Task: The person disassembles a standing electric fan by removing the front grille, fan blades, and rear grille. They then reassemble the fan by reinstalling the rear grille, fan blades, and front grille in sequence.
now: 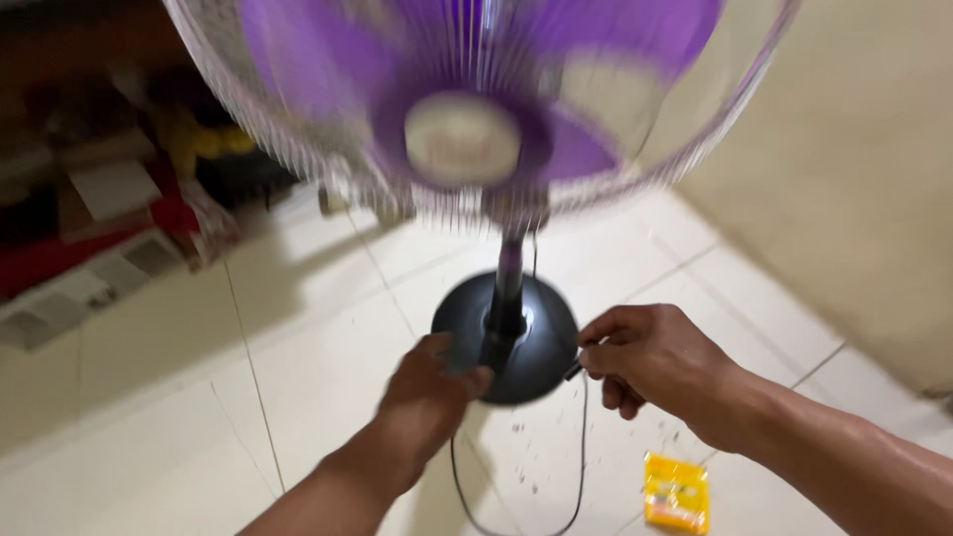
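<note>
One pedestal fan (pixel 476 109) with purple blades behind a white wire guard, upright on a pale tiled floor (pixel 199 377), blurred by camera motion. One round black base (pixel 504 337) directly below the guard, one dark pole (pixel 506 298) rising from its centre. Two bare hands at the base: left hand (pixel 429 397) at its near rim, fingers curled, thumb against the foot of the pole, grip too blurred to tell. Right hand (pixel 650 357) just right of the base, closed in a pinch on one small dark tool (pixel 574 371) pointing at the rim. One black cord (pixel 579 447) looping across the tiles in front of the base. One yellow packet (pixel 676 493) flat on the floor, front right of the base. Clutter (pixel 109 199) far left of the base, indistinct.
</note>
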